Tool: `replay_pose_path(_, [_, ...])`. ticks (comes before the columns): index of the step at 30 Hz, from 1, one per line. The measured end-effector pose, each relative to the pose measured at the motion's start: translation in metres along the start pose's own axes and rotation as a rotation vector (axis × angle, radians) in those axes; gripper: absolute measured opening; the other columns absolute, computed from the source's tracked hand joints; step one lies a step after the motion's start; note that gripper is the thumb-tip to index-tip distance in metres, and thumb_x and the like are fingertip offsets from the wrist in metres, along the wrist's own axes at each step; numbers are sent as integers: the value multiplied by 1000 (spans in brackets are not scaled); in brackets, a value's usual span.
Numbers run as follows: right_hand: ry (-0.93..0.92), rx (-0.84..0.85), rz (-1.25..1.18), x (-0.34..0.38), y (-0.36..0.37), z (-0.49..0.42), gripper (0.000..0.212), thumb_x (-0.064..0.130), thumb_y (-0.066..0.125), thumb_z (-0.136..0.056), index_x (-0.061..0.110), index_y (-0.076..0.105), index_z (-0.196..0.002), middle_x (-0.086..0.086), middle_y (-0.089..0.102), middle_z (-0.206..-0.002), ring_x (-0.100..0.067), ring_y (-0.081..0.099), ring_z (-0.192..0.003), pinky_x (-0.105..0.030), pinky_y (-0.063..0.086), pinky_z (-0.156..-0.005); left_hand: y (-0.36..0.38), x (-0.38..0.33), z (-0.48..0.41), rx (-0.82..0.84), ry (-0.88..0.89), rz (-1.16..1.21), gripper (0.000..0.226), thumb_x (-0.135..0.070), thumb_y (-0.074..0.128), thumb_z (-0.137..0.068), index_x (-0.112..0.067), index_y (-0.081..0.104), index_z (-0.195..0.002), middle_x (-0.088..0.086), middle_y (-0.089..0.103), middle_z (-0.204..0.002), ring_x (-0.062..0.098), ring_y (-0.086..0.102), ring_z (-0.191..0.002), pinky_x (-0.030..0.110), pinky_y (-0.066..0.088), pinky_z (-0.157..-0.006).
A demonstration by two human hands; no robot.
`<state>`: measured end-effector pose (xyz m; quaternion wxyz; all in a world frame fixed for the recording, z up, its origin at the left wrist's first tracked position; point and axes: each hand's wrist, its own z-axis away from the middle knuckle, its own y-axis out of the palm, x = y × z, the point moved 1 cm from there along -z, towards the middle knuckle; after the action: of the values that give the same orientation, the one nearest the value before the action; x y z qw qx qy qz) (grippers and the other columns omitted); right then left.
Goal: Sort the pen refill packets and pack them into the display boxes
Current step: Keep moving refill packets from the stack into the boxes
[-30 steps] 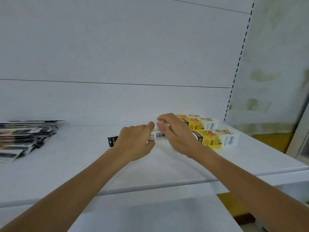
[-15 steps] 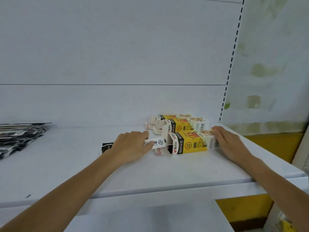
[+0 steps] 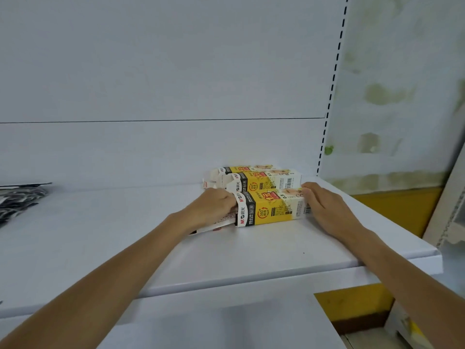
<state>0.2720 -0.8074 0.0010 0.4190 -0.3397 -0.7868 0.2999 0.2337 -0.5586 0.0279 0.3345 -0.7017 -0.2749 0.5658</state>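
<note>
Flat against the far end of the box [image 3: 274, 210], my right hand [image 3: 324, 207] braces; left hand [image 3: 214, 206], grip hidden, should feed the packet [image 3: 201, 229] straight.

**Bright, flat light; soft at the edges**

I'm working in bright, even, cool light. The top of the white laminate shelf [image 3: 125, 248] is paler than its front lip, so the light comes from above. Shadows are faint and soft, with just a thin dark line under the yellow-and-white cardboard display box [image 3: 274, 210]. Its big print reads clearly, but the small print blurs. At the left edge the black-and-white stack of flat packets [image 3: 20, 200] is smeared, and the black-slotted white shelf upright [image 3: 329, 96] bows with the wide lens.
</note>
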Motion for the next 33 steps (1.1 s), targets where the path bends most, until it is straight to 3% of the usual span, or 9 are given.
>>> replay_pose_path(2, [6,-3,2,0,-1,-1,33,37,27,-99,19,53,-110,-6,63,-95,-22,55,-86,-38,43,-78,-14,9,1,-204,48,75,28,-13,41,-91,-17,65,-77,2,62,-77,7,46,-54,18,36,-54])
replay_pose_path(4, [-1,-4,13,1,-1,-2,34,37,27,-99,19,53,-111,-5,63,-97,-22,55,-86,-37,44,-77,-33,22,8,-350,72,46,21,-19,50,-87,-30,67,-82,-8,67,-92,9,59,-79,20,43,-73])
replay_pose_path(6, [1,-3,29,0,1,-1,35,38,26,-98,20,52,-112,-4,63,-98,-22,55,-87,-38,44,-78,-47,38,17,-201,5,-21,11,-36,55,-72,-39,60,-81,-11,65,-97,11,59,-95,27,42,-88])
replay_pose_path(10, [18,-23,72,-4,4,-4,37,40,25,-98,20,52,-112,-6,62,-101,-23,55,-91,-40,45,-80,-58,62,33,149,-137,-38,54,-52,55,-41,-36,56,-93,-17,65,-77,7,58,-90,27,41,-86])
replay_pose_path(14, [19,-44,99,-5,6,-5,37,41,24,-96,22,53,-110,-6,59,-97,-21,52,-88,-37,43,-76,-57,61,33,191,-79,-59,31,-34,59,-59,-33,57,-90,-21,64,-62,-3,57,-66,23,42,-75])
replay_pose_path(19, [5,-48,91,-5,7,-5,35,41,24,-97,22,53,-107,-7,59,-94,-21,53,-85,-35,43,-74,-38,51,27,2,32,-12,16,-15,67,-81,-31,63,-82,-13,66,-69,2,59,-70,23,45,-79])
replay_pose_path(24, [-3,-52,84,-4,6,-4,34,37,27,-98,18,54,-108,-9,60,-97,-21,52,-87,-34,41,-74,-9,32,16,-142,129,-16,3,-28,68,-82,-26,69,-80,-14,65,-78,-5,57,-68,8,41,-66])
replay_pose_path(28, [19,-26,54,-2,6,-3,38,39,27,-98,20,53,-118,-7,60,-105,-20,52,-95,-34,40,-82,4,24,3,-154,45,1,11,-31,63,-84,-22,67,-78,-4,65,-74,11,60,-60,28,52,-70])
replay_pose_path(33, [20,-22,58,-3,4,-2,40,39,27,-99,18,52,-122,-7,60,-111,-20,52,-100,-33,39,-85,15,16,2,-48,85,80,20,-28,57,-90,-17,72,-97,-7,67,-85,-1,57,-70,5,39,-57])
